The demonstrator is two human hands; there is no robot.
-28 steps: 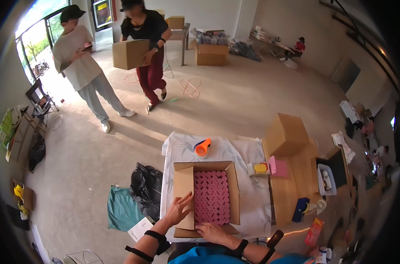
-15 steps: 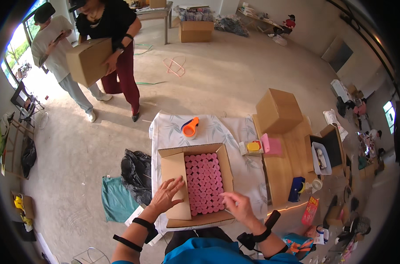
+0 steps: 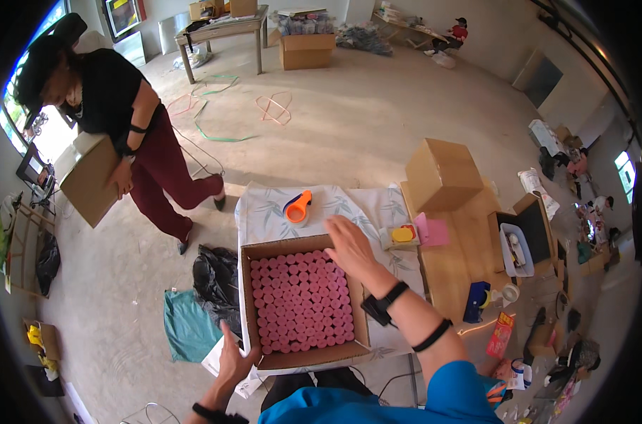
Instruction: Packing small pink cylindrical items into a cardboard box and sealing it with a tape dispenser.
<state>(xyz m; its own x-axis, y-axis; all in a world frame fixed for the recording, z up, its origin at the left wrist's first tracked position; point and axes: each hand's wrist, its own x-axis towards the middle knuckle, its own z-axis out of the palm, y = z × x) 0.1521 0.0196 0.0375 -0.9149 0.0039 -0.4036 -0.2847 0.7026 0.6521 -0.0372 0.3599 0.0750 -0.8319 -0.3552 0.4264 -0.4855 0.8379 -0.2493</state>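
An uncovered cardboard box (image 3: 308, 359) stands before me on a cloth-covered table, packed with rows of pink cylindrical rolls (image 3: 301, 300). My left hand (image 3: 235, 360) is at the box's near left corner, thumb and fingers apart and nothing in it; whether it touches the cardboard I cannot tell. Over the far right corner of the box reaches my right hand (image 3: 351, 247), empty, its fingers stretched out. Beyond the box lies an orange tape dispenser (image 3: 297, 210) on the patterned cloth (image 3: 261, 212).
A closed carton (image 3: 442, 177) sits on the wooden table (image 3: 462, 275) to the right, near a pink sheet (image 3: 433, 232) and a blue tape dispenser (image 3: 476, 302). Black plastic (image 3: 217, 275) and a green bag (image 3: 183, 325) lie on the floor at left. A person (image 3: 133, 134) carries another carton (image 3: 91, 180).
The left flap no longer covers the rolls. My right hand has moved away from me to the far corner; my left has come down and outward. The person with the carton has moved left.
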